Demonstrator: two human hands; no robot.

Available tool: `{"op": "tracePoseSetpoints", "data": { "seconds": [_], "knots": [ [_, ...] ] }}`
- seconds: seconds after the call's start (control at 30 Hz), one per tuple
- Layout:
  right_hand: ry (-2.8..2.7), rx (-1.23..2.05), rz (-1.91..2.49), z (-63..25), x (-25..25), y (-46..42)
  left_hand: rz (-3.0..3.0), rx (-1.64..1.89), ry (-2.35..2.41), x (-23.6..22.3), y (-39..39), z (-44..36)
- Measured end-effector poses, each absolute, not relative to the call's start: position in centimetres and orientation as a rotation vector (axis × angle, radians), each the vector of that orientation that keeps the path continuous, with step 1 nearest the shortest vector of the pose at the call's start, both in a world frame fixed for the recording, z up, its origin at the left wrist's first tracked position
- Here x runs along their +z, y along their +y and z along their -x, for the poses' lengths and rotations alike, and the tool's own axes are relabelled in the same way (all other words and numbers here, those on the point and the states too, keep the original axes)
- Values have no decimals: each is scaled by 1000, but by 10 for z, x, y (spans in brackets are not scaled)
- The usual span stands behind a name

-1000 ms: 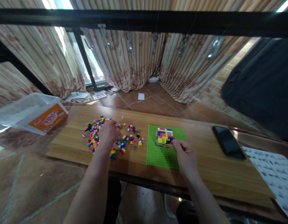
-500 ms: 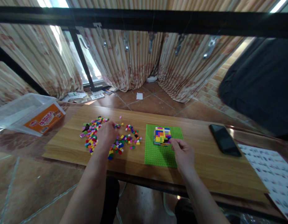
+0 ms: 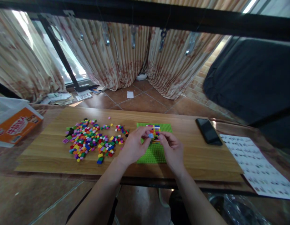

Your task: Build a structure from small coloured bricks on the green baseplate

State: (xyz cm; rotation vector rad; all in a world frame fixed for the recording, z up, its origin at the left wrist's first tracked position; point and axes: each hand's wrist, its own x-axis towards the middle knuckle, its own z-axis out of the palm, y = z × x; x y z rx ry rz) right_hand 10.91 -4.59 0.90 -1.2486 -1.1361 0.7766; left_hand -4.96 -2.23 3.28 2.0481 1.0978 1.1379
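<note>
A small block build of many-coloured toy bricks [image 3: 156,127] stands on the green studded baseplate [image 3: 154,156], partly hidden behind my fingers. My left hand [image 3: 134,145] is at the build's left side, thumb and fingers pinching a small light blue brick [image 3: 150,135] over it. My right hand [image 3: 172,151] is closed at the build's right side, fingertips against or very close to its edge. Whatever is between those fingertips is too small to make out. Left of the baseplate lies a loose spread of small coloured bricks [image 3: 86,137].
On the wooden board [image 3: 128,167], a black phone [image 3: 208,131] lies to the right. A printed sheet [image 3: 259,165] overlaps the board's right end. At far left stands a clear plastic box [image 3: 8,106] with an orange label. A dark bar [image 3: 145,12] crosses above.
My left hand has moved right, from the loose bricks to the build, and now has a light blue brick. My right hand stays beside the build. The camera view has shifted right.
</note>
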Motion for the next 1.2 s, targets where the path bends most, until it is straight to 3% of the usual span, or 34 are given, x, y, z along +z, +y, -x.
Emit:
{"op": "tracePoseSetpoints", "data": {
  "seconds": [0.33,0.57,0.87,1.2],
  "knots": [
    [-1078,877,1175,-116,9,-47,-2170,1154,1012,27,-25,31],
    [-758,931,1312,-133,5,-35,-1900,1299,1404,23,-8,46],
    [-725,996,1301,-124,5,-34,-1769,1058,1467,17,-7,39],
    [-832,932,1325,-130,1,-37,-1735,1039,1416,16,-6,39]
  ]
}}
